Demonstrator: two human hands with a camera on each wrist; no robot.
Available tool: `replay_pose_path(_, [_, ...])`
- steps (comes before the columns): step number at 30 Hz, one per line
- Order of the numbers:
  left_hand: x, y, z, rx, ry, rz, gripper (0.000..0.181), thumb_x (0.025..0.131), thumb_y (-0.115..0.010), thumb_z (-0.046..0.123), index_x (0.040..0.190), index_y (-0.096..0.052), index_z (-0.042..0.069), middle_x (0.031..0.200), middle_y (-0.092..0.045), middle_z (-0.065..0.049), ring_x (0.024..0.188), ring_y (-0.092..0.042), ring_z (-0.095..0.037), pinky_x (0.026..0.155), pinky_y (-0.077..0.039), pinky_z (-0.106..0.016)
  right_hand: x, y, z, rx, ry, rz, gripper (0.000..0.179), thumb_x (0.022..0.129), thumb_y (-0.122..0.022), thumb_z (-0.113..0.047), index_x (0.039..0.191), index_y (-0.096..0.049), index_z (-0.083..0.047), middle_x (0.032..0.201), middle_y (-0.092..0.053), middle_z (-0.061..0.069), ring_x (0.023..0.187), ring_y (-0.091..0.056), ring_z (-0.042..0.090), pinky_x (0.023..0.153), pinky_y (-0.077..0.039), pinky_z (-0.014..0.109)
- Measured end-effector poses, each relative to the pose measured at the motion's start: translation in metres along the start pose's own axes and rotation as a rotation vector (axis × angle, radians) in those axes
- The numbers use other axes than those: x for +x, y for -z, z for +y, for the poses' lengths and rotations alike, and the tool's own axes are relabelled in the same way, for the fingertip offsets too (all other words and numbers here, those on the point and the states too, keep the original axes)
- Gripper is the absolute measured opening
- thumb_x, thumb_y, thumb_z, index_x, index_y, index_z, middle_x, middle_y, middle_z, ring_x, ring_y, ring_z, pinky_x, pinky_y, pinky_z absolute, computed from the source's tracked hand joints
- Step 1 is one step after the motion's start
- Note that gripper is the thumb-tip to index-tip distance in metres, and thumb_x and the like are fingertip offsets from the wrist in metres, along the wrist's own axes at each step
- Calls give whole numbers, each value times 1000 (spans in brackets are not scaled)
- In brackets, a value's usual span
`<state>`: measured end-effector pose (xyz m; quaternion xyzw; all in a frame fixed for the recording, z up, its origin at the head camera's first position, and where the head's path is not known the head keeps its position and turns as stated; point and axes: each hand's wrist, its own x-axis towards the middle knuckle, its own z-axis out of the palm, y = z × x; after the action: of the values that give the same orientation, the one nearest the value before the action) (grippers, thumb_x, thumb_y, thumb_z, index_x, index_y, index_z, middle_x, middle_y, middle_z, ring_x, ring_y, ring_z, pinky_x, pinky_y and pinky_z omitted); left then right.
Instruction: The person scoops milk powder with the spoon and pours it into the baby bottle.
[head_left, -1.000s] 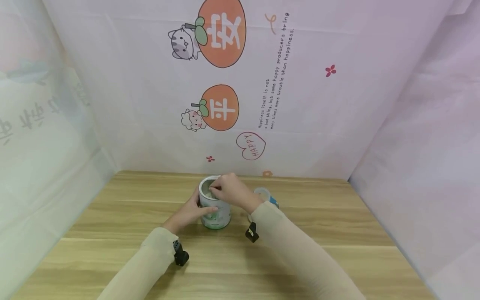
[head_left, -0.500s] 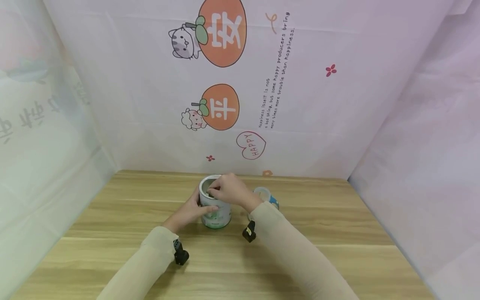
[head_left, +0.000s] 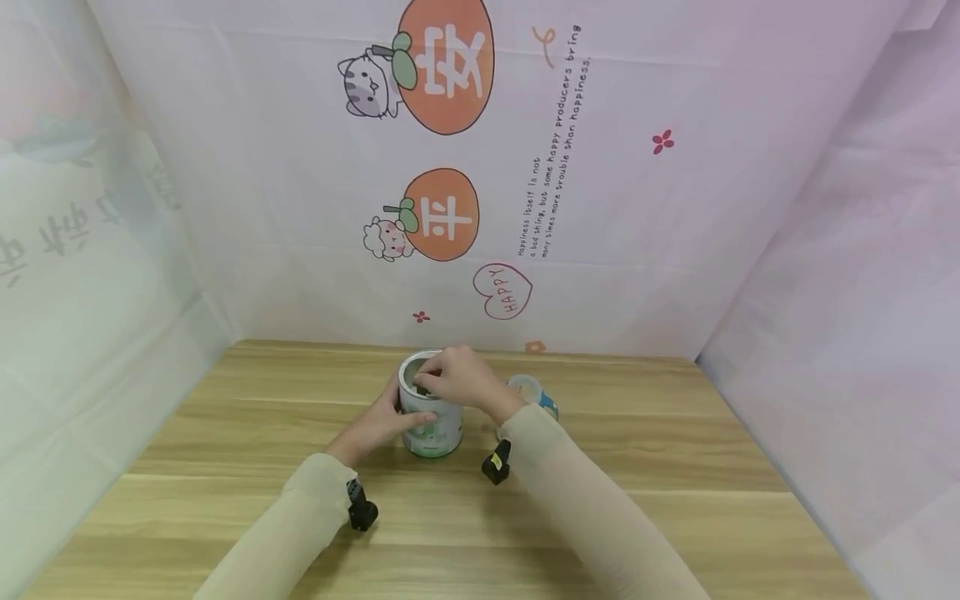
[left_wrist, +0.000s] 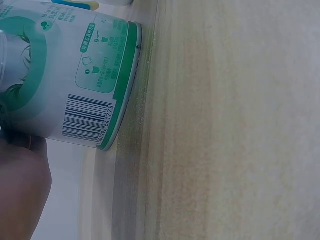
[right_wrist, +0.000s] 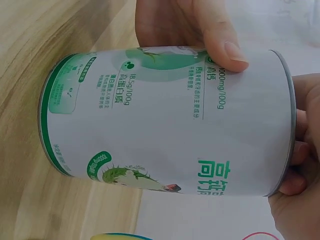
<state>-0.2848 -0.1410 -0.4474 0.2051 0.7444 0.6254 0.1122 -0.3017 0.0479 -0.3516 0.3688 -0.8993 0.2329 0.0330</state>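
Note:
A white and green milk powder can (head_left: 442,433) stands upright on the wooden table, its top open. My left hand (head_left: 378,427) grips it from the left, thumb across the front. In the right wrist view that thumb (right_wrist: 222,42) presses on the can's printed side (right_wrist: 150,115). My right hand (head_left: 461,379) is over the mouth, its fingers curled and the tips inside the rim. Whatever those fingertips hold is hidden by the hand and the can wall. The left wrist view shows the can's lower side (left_wrist: 75,60) with a barcode.
Just right of the can, partly behind my right wrist, stands a cup (head_left: 551,406) with a translucent top and a blue side. Printed white cloth (head_left: 600,275) hangs behind and on both sides of the table (head_left: 637,425). Black cameras sit on both wrists.
The right hand has shifted slightly left and the wrist has turned a little, its fingertips still in the can's mouth. Left hand and can stay where they were.

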Motion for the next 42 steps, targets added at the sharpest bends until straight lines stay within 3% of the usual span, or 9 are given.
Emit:
replay_pose_path(4, [0, -1, 1, 2, 8, 8, 94, 93, -75, 29, 159, -8, 34, 155, -33, -5, 142, -33, -28, 114, -27, -55, -2, 3, 2, 122, -56, 16, 21, 99, -63, -22, 94, -80, -11, 64, -61, -7, 55, -46, 5, 52, -41, 19])
replay_pose_path(8, [-1, -2, 1, -5, 13, 7, 95, 93, -75, 28, 159, -8, 34, 155, -33, -6, 142, -33, -28, 115, -26, -55, -4, 3, 4, 208, -77, 50, 21, 98, -63, -22, 100, -81, -11, 88, -74, -4, 70, -59, 8, 61, -51, 22])
replay_pose_path(10, [-1, -2, 1, -13, 13, 8, 95, 93, -75, 27, 159, -8, 34, 155, -33, -6, 142, -33, -29, 115, -26, -55, -4, 3, 5, 239, -77, 63, 20, 98, -64, -22, 100, -81, -11, 89, -74, -4, 71, -60, 8, 63, -52, 22])
replay_pose_path(16, [-1, -2, 1, -25, 6, 7, 95, 92, -76, 25, 158, -8, 35, 155, -33, -6, 142, -33, -28, 115, -26, -55, -6, 3, 7, 295, -103, 86, 22, 98, -64, -24, 94, -81, -12, 81, -72, -4, 67, -55, 10, 61, -47, 23])
replay_pose_path(23, [-2, -3, 0, -19, 14, 25, 94, 92, -76, 26, 158, -9, 37, 155, -32, -5, 142, -32, -28, 115, -26, -54, -8, 6, 6, 376, -129, 108, 21, 97, -65, -24, 101, -81, -12, 91, -75, -5, 70, -56, 9, 63, -48, 23])
replay_pose_path(26, [-2, -3, 0, -11, 20, 27, 95, 92, -76, 27, 158, -8, 35, 156, -31, -6, 143, -31, -28, 115, -26, -54, -9, 7, 6, 391, -143, 110, 22, 97, -62, -23, 102, -81, -11, 87, -75, -3, 60, -48, 9, 56, -43, 23])
replay_pose_path(30, [-2, -3, 0, -21, 19, 32, 96, 92, -76, 24, 159, -8, 34, 156, -31, -6, 143, -31, -28, 116, -25, -54, -11, 9, 7, 422, -175, 122, 24, 97, -61, -23, 103, -80, -10, 84, -73, 0, 59, -46, 10, 52, -36, 25])
replay_pose_path(38, [0, -1, -1, -9, 13, 30, 97, 91, -77, 27, 159, -8, 36, 157, -31, -7, 144, -29, -30, 116, -24, -56, -15, 15, 11, 470, -231, 176, 24, 99, -59, -22, 103, -80, -13, 95, -74, -1, 71, -58, 18, 55, -40, 27])
replay_pose_path(42, [1, -1, -1, 4, 18, 38, 98, 90, -78, 30, 158, -8, 35, 156, -31, -7, 144, -29, -29, 116, -24, -56, -18, 18, 13, 504, -252, 184, 25, 98, -58, -21, 105, -80, -11, 101, -74, 1, 90, -66, 21, 69, -51, 31])
